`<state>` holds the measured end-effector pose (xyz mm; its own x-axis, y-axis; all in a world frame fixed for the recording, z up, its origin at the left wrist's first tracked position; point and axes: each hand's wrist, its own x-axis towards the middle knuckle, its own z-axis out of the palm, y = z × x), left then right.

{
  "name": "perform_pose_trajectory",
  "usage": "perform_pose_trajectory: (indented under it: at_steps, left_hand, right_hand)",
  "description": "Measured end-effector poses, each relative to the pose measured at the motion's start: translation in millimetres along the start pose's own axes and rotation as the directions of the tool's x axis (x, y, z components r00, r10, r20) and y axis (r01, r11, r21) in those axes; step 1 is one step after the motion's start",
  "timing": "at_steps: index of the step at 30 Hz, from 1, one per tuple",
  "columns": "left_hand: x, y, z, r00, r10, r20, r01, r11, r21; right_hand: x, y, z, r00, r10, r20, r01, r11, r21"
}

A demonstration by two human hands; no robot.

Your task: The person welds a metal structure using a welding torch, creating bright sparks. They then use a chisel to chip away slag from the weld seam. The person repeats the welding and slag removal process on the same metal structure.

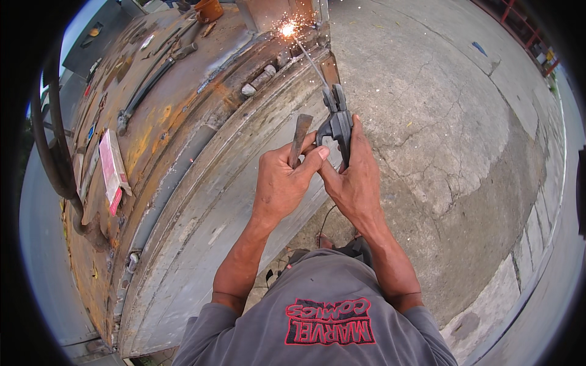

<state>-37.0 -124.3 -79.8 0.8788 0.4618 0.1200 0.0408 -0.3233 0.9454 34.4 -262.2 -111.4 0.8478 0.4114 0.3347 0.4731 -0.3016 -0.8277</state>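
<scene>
My right hand [357, 183] is wrapped round a black welding electrode holder [342, 125]. From its jaws a thin welding rod [312, 63] slants up and left. The rod's far end is lost in a bright orange arc with flying sparks [289, 28], at the foot of an upright metal piece [259, 13] near the corner of a rusty metal platform [177, 79]. My left hand [281, 183] grips a flat, rusty metal bar [300, 139] that points upward. Its fingertips meet the right hand's beside the holder, perhaps steadying it.
A long dark tool [149, 85], a pink-and-white box [112, 161] and thick dark bars [58, 149] are on the left. An orange container [209, 10] sits at the far edge. Cracked concrete ground [439, 122] spreads to the right; a red metal frame [519, 24] stands beyond.
</scene>
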Motion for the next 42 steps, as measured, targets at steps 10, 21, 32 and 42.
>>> perform_pose_trajectory:
  at_steps: [10,21,32,42]
  left_hand:
    - [1,-1,-2,1.0,0.0,-0.003,0.0,1.0,0.004]
    - [1,1,-5,1.0,-0.002,-0.016,0.002,1.0,0.009]
    - [2,-2,-6,1.0,0.012,-0.011,-0.012,1.0,0.028]
    - [1,2,-5,1.0,0.011,-0.005,-0.011,0.998,0.064]
  right_hand:
    - [1,-1,1,1.0,-0.025,-0.004,0.025,1.0,-0.014]
    - [3,-2,3,1.0,-0.014,0.008,0.014,1.0,0.002]
    - [3,-4,2,1.0,0.001,0.02,-0.002,1.0,0.015]
    - [2,5,8,0.995,-0.083,-0.058,0.083,0.997,-0.008]
